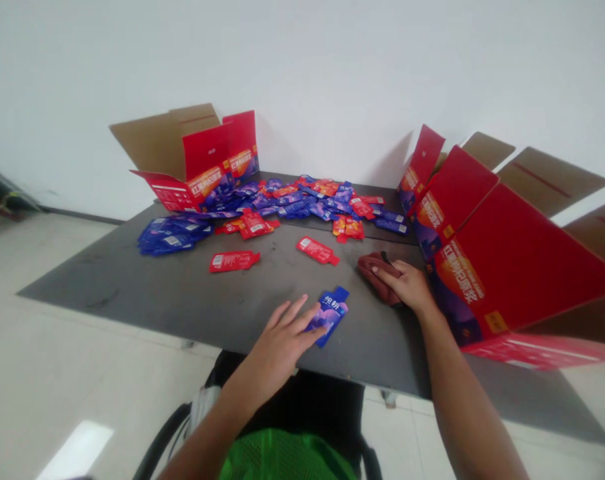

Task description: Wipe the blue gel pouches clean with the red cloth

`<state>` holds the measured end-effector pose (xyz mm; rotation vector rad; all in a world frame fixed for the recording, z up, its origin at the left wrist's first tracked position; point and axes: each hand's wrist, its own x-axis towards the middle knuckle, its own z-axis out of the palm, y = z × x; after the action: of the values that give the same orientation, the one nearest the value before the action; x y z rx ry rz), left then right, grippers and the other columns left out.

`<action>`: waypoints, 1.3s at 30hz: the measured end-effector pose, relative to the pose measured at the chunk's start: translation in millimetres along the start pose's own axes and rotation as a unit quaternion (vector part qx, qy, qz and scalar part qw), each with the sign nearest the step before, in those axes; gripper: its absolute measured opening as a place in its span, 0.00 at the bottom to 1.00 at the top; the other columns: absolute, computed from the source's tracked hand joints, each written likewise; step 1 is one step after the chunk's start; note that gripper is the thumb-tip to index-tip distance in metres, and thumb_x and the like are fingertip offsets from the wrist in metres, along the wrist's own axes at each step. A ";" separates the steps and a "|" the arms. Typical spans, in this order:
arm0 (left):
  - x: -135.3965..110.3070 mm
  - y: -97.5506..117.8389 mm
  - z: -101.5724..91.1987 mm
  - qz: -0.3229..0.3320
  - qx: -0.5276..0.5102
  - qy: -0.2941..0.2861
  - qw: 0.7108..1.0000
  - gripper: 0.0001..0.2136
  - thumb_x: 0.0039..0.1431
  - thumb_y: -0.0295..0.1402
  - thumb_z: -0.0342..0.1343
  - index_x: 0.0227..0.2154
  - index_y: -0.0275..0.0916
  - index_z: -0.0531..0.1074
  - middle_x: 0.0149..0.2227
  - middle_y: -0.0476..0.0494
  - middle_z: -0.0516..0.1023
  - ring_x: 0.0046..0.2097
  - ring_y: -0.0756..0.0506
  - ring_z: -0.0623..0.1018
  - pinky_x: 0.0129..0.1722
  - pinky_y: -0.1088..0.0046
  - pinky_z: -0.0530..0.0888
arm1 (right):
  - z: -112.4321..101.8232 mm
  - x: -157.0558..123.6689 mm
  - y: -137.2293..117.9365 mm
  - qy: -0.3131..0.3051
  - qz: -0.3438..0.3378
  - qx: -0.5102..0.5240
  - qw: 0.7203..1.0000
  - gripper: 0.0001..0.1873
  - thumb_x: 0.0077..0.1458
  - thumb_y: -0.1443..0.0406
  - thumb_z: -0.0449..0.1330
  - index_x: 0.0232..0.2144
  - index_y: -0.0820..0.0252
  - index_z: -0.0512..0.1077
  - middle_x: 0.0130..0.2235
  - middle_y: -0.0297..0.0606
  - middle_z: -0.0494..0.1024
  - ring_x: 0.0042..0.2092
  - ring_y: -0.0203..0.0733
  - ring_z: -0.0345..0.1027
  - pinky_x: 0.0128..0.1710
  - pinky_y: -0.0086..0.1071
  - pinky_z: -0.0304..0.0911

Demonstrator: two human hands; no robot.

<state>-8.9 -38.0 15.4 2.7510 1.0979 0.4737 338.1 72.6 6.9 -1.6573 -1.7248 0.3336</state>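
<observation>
A green mesh garment (287, 460) shows at the person's lap, nearer than either set of fingers. The left hand (282, 343) reaches over the near part of the grey table (252, 300), its fingers spread and gripping nothing; they lie over the near-left part of a blue-purple spouted pouch (335, 308), whose cap end points away from them. Whether the fingertips press on it is hard to tell. To the right and a little farther out, the right hand (411, 285) has its fingers closed on a folded brown cloth (377, 272). Just right of those fingers stands a large red carton (527, 247) with its flaps open.

Beyond the left fingers, two red pouches lie apart: one red pouch (318, 250) straight ahead, another red pouch (233, 261) off to the left. Farther left sits a stack of blue pouches (171, 235). Past all of these, a loose heap of blue and red pouches (302, 202) spreads across the far side, with an open red-and-blue carton (207, 157) at its left, before a white wall (332, 80).
</observation>
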 end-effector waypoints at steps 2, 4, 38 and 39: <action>-4.6 11.6 2.1 -0.003 -0.009 0.024 1.000 0.32 0.59 0.12 0.47 0.61 0.47 0.71 0.70 0.44 0.61 0.73 0.38 0.55 0.66 0.48 0.63 | 1.6 -0.6 0.0 0.004 -0.009 0.000 1.000 0.28 0.52 0.41 0.63 0.21 0.58 0.70 0.25 0.33 0.70 0.28 0.39 0.64 0.27 0.31 0.54; -10.5 20.7 13.2 -0.008 -0.032 0.059 0.998 0.27 0.62 0.15 0.48 0.60 0.45 0.71 0.68 0.40 0.64 0.71 0.38 0.59 0.64 0.49 0.67 | 3.2 -0.5 0.7 0.014 -0.023 -0.001 1.000 0.26 0.54 0.43 0.63 0.23 0.59 0.72 0.26 0.33 0.70 0.29 0.39 0.65 0.28 0.31 0.55; -30.1 13.3 47.5 0.015 -0.096 0.122 0.988 0.11 0.69 0.33 0.57 0.51 0.39 0.75 0.54 0.43 0.81 0.56 0.42 0.79 0.55 0.62 0.73 | 50.8 -69.2 -112.9 -0.142 -0.238 -0.178 0.944 0.18 0.66 0.55 0.58 0.51 0.59 0.75 0.40 0.40 0.78 0.40 0.43 0.73 0.38 0.33 0.65; -30.1 13.5 47.1 0.017 -0.097 0.123 0.987 0.11 0.69 0.32 0.57 0.51 0.39 0.75 0.55 0.43 0.80 0.57 0.42 0.78 0.55 0.62 0.72 | 47.1 -61.6 -109.2 -0.128 -0.217 -0.191 0.949 0.17 0.67 0.56 0.57 0.50 0.59 0.76 0.39 0.40 0.78 0.40 0.43 0.72 0.37 0.33 0.65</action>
<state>-4.7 -69.1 -32.6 2.5938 0.9928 0.8948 219.8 11.8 22.9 -1.4731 -2.4123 -0.0002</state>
